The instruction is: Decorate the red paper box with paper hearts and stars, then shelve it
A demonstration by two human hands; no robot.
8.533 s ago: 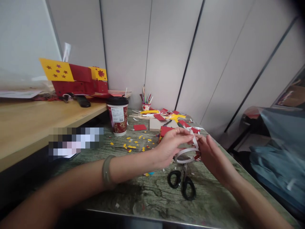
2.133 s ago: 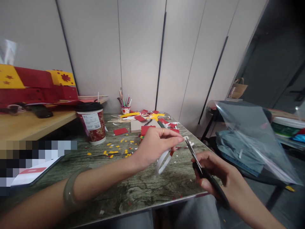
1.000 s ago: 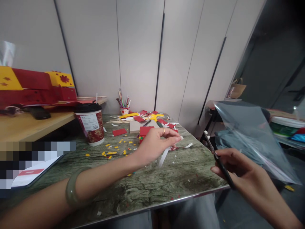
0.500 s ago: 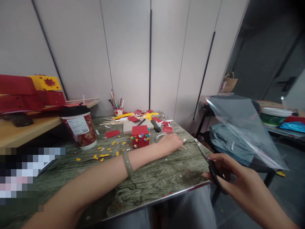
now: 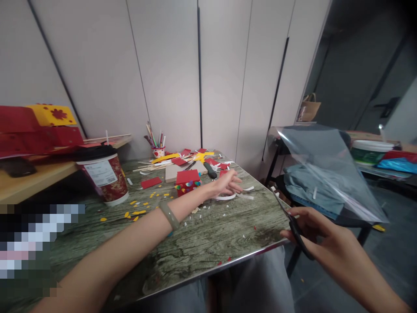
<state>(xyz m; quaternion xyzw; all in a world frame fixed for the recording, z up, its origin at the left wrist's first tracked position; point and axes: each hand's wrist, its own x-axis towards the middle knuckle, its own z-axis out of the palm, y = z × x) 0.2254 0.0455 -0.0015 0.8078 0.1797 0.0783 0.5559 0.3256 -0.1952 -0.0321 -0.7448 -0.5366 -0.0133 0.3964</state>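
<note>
Scissors (image 5: 291, 219): black-handled, gripped in the closed fingers of the right hand (image 5: 325, 237), off the near right edge of the desk (image 5: 202, 243), blades pointing far-left. Left hand (image 5: 226, 183): fingers loosely spread over a white paper strip (image 5: 228, 197) lying mid-desk, touching it. Red box (image 5: 186, 181) just left; paper cup (image 5: 104, 174) far left.

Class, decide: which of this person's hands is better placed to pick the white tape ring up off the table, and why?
Left. The left hand hovers right over the white tape ring on the table, fingers free. The right hand is off the table edge, gripping scissors.
</note>
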